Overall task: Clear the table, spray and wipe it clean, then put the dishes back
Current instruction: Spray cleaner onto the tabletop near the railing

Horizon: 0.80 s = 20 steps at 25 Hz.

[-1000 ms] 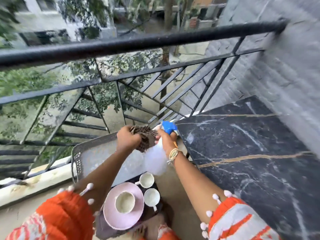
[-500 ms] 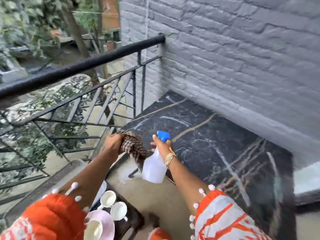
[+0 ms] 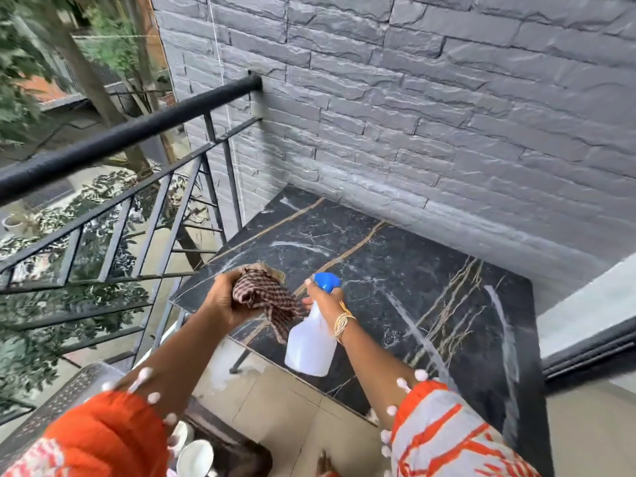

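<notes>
While the dishes [image 3: 196, 457] are sitting low on a stool beside the person's left knee, the right hand [image 3: 321, 299] is gripping the spray bottle [image 3: 311, 342], its blue nozzle aiming forward over the bare marble bench [image 3: 430, 297]. Just left of it, left-hand fingers [image 3: 223, 297] are clutching the checked cloth [image 3: 266, 296] above the bench's near corner, so spraying likely comes first.
</notes>
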Each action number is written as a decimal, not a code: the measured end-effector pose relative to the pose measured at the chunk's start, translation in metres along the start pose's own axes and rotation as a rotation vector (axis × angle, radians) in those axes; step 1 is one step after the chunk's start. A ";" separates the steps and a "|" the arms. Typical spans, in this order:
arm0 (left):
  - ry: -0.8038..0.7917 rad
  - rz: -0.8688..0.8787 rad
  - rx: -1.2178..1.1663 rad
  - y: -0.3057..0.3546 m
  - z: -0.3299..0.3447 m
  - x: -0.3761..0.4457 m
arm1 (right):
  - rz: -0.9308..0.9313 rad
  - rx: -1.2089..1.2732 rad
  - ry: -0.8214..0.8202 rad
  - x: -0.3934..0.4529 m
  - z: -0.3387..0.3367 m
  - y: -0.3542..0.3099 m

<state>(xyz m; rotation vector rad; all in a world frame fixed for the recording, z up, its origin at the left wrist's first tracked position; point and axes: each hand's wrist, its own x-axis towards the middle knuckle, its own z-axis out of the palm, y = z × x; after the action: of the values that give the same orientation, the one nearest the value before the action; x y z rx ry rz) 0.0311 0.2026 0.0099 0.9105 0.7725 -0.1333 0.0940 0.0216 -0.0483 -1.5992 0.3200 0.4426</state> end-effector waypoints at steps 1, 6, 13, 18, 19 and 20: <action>0.003 -0.001 -0.010 0.001 0.008 0.005 | -0.006 0.002 -0.008 0.007 -0.005 -0.004; -0.063 -0.025 0.037 0.007 0.043 0.024 | 0.024 0.015 -0.073 0.046 -0.031 -0.032; 0.027 0.012 -0.050 0.010 0.059 0.043 | 0.049 -0.008 -0.174 0.088 -0.051 -0.064; 0.146 0.047 -0.040 0.027 0.060 0.073 | 0.111 -0.006 -0.234 0.120 -0.049 -0.081; 0.186 0.046 -0.024 0.031 0.059 0.083 | 0.114 -0.004 -0.239 0.127 -0.047 -0.085; 0.226 0.048 -0.010 0.035 0.057 0.097 | 0.110 -0.002 -0.242 0.138 -0.043 -0.090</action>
<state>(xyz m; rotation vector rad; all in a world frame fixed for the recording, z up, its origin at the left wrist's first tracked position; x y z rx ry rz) 0.1469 0.2018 -0.0097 0.9435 0.9589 0.0168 0.2610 -0.0062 -0.0307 -1.5158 0.2237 0.7138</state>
